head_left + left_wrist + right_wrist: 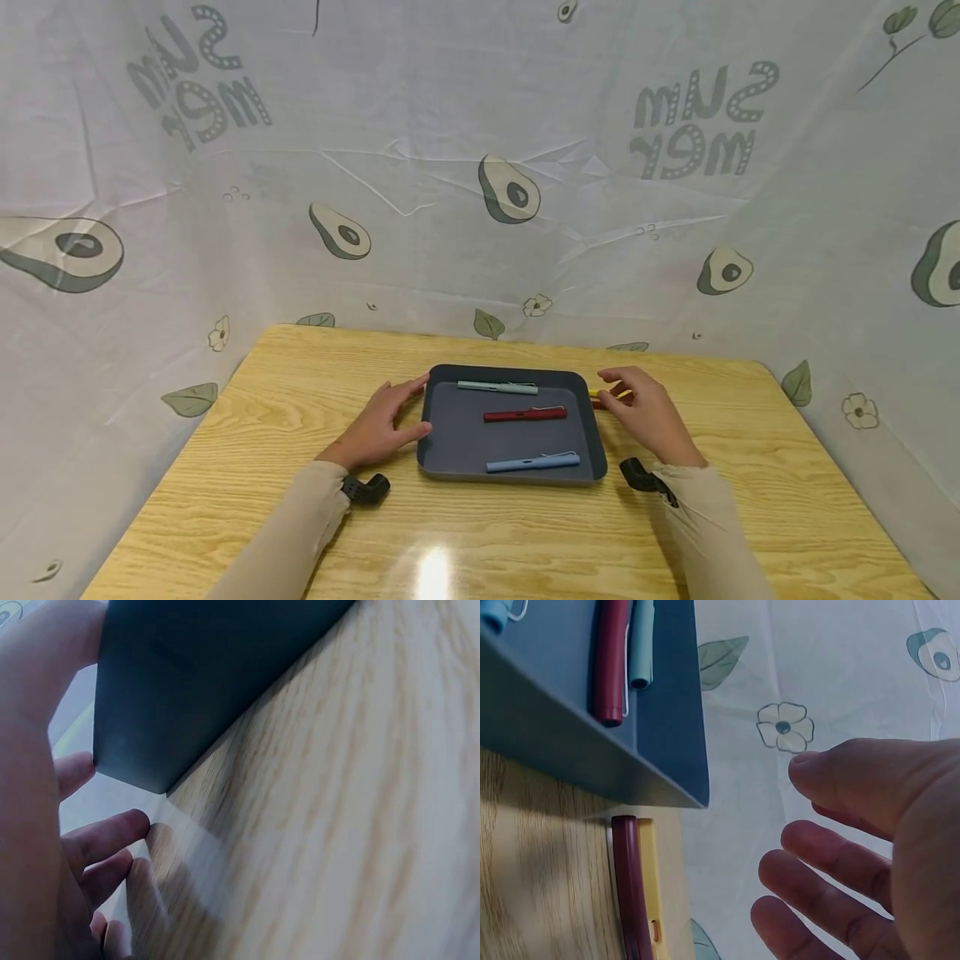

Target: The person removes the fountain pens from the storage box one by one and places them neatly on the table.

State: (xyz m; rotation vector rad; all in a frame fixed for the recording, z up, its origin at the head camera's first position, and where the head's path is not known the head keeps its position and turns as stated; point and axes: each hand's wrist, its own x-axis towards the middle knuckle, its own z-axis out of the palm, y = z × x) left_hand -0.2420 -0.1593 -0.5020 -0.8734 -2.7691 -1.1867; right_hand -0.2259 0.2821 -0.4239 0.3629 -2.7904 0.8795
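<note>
A dark grey tray (457,450) lies on the wooden table with three pens in it. The light green pen (497,387) is toward the back, the red pen (525,414) in the middle, the blue pen (533,462) along the front. At the tray's left side my left hand (380,425) spreads its thumb and fingers, tips right at the rim. My right hand (647,408) hovers beyond the tray's right side, fingers loosely bent and holding nothing. Near it on the table, a dark red pen (632,889) and a yellow pen (652,892) lie side by side.
The wooden table (480,542) extends around the tray on all sides. Behind it hangs a pale cloth (420,275) printed with avocados, leaves and flowers. Dark bands (366,489) sit on both wrists over the sleeves.
</note>
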